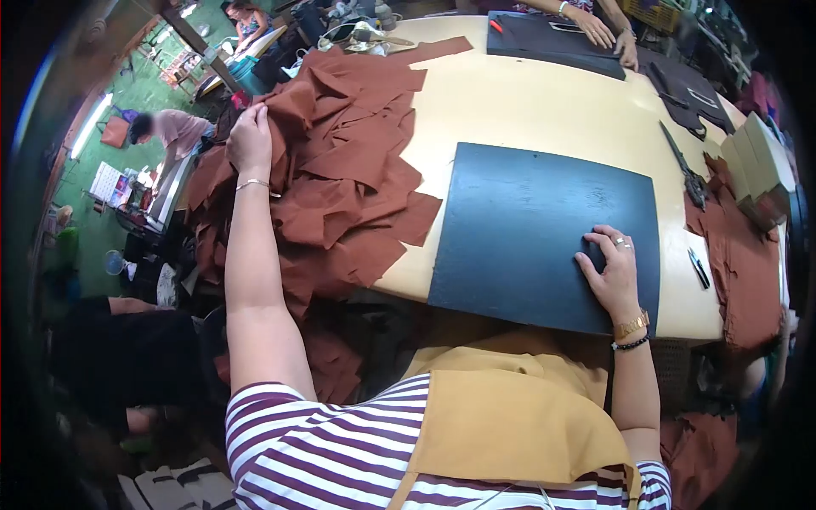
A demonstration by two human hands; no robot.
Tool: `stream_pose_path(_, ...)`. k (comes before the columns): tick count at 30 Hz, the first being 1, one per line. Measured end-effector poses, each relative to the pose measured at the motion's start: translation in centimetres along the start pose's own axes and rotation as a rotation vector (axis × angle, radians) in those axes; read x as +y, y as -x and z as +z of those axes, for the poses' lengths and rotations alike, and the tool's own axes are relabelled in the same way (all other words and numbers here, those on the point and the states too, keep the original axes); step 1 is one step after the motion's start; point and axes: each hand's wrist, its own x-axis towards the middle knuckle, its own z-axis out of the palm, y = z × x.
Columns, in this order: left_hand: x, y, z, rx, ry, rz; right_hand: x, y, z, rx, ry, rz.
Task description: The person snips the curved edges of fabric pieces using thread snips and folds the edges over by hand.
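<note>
Heaped brown cloth (pixel 348 166) lies beside a black board (pixel 527 234)

Open tabletop (pixel 552 106) beyond board (pixel 527 229); cloth (pixel 348 157) leftward

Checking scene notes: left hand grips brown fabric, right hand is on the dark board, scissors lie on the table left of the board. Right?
No: the head view shows scissors on the table right of the dark board, not left. Left hand grips brown fabric, right hand is on the board.
</note>
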Motion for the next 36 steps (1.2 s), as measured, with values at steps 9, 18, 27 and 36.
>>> stream_pose_path(9, 22.4, 10.1, -3.9, 0.031, 0.946, 0.384, 0.4, 0.3, -0.2, -0.038, -0.030, 0.061)
stream_pose_path(18, 28.4, 26.0, -5.9, -0.630, 0.914, 0.808, 1.6, 0.8, 0.8, 0.100, -0.353, 0.199)
stream_pose_path(27, 25.4, 24.9, -4.8, -0.781, 0.680, 0.412, 6.6, 0.5, -0.3, 0.730, -0.781, 0.396)
stream_pose_path(36, 23.6, 22.5, -0.6, -0.625, 0.575, 0.528, 7.6, 1.1, -1.5, 0.662, -0.867, 0.552)
